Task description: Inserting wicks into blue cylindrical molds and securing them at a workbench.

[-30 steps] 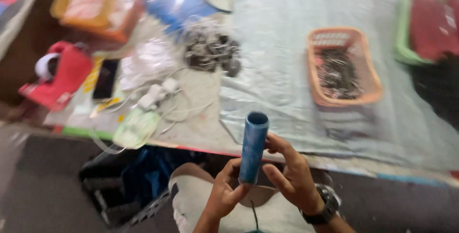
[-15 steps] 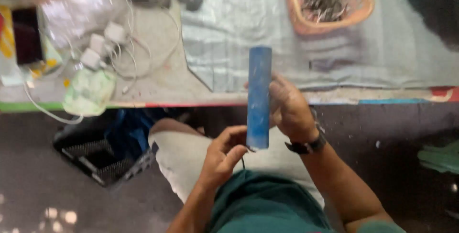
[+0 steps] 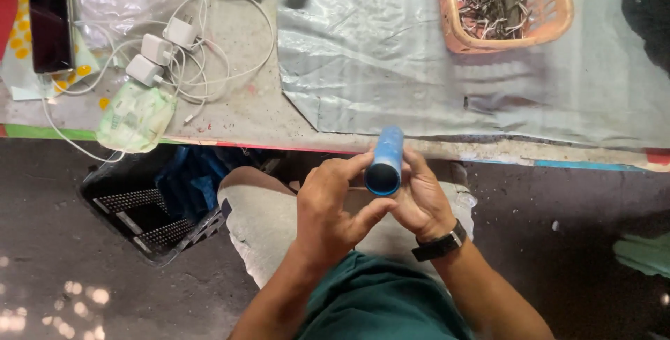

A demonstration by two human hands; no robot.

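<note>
- A blue tube (image 3: 386, 161) is held above the lap, just in front of the table edge (image 3: 279, 146); its long axis points away from the person, open end facing the camera.
- The left hand (image 3: 328, 207) pinches it from the left.
- The right hand (image 3: 419, 200) cradles it from the right, equally near.

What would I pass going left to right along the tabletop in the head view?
Phone → white chargers with cables → grey plastic sheet → orange basket of metal bits.
</note>
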